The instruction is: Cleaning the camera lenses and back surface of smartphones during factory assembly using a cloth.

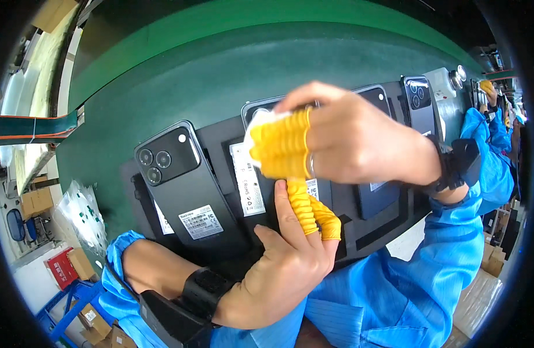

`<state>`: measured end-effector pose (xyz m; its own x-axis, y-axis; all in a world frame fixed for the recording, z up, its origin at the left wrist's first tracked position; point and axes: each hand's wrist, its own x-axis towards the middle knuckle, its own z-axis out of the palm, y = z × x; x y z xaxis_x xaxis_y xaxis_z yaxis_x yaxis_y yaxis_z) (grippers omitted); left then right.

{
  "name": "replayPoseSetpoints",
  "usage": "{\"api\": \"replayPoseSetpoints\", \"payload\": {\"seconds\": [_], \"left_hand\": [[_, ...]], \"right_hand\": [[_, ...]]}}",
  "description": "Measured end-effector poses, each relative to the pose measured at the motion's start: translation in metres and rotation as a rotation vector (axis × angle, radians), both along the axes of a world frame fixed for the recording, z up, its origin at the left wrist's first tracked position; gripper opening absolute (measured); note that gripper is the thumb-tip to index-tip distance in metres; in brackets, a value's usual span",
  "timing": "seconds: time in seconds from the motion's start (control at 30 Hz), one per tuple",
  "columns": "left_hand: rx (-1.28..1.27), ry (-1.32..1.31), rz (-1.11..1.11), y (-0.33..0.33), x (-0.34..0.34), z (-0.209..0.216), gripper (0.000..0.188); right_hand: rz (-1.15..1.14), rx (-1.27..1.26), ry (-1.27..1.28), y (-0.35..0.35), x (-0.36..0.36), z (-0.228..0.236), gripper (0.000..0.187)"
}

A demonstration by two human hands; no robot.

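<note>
My right hand [360, 136], with yellow ribbed finger cots on its fingers, is closed on a white wipe [256, 130] over the upper back of a dark smartphone [268, 104]. Most of that phone is hidden by my hands. My left hand [281, 261] lies with fingers stretched on the phone's lower part, thumb apart; yellow cots cover some of its fingers. To the left, another dark smartphone [186, 180] lies back up, showing three round lenses and a white label [201, 222]. A further phone [378, 200] is partly covered by my right wrist.
The phones rest on a black slotted tray [218, 139] on a green table [191, 81]. One more phone [418, 101] lies at the right, near a round metal-topped container [457, 77]. A clear plastic bag [81, 214] hangs at the left edge. A co-worker's blue sleeve [493, 133] shows far right.
</note>
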<state>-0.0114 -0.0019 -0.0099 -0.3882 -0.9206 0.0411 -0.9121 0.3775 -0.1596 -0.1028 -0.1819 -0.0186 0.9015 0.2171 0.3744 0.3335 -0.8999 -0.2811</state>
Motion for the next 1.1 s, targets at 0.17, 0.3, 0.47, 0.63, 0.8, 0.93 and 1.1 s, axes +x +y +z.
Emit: {"api": "replayPoseSetpoints", "payload": {"seconds": [0.17,0.3,0.47,0.63,0.8,0.93,1.1], "left_hand": [[-0.054,-0.044,0.014,0.008,0.008,0.003,0.017],[-0.098,0.001,-0.029,0.005,0.006,-0.001,0.014],[-0.064,0.008,-0.033,-0.001,-0.001,-0.010,0.013],[-0.074,0.041,-0.034,0.000,0.001,-0.010,0.020],[-0.032,0.040,-0.035,0.002,0.003,-0.008,0.016],[-0.065,0.041,-0.029,0.000,0.004,-0.008,0.016],[-0.100,0.023,-0.023,0.000,0.004,-0.009,0.018]], "right_hand": [[-0.011,0.176,0.117,-0.013,-0.006,0.021,0.006],[-0.266,0.075,-0.041,-0.017,-0.005,0.025,0.024],[-0.119,0.033,-0.119,-0.008,0.022,-0.014,0.013],[-0.033,-0.171,-0.123,0.015,0.008,-0.015,0.010],[-0.040,-0.190,-0.228,0.020,0.003,-0.021,0.011],[-0.073,-0.229,-0.271,0.022,-0.001,-0.019,0.010],[-0.095,-0.276,0.074,0.020,-0.019,0.009,0.023]]}}
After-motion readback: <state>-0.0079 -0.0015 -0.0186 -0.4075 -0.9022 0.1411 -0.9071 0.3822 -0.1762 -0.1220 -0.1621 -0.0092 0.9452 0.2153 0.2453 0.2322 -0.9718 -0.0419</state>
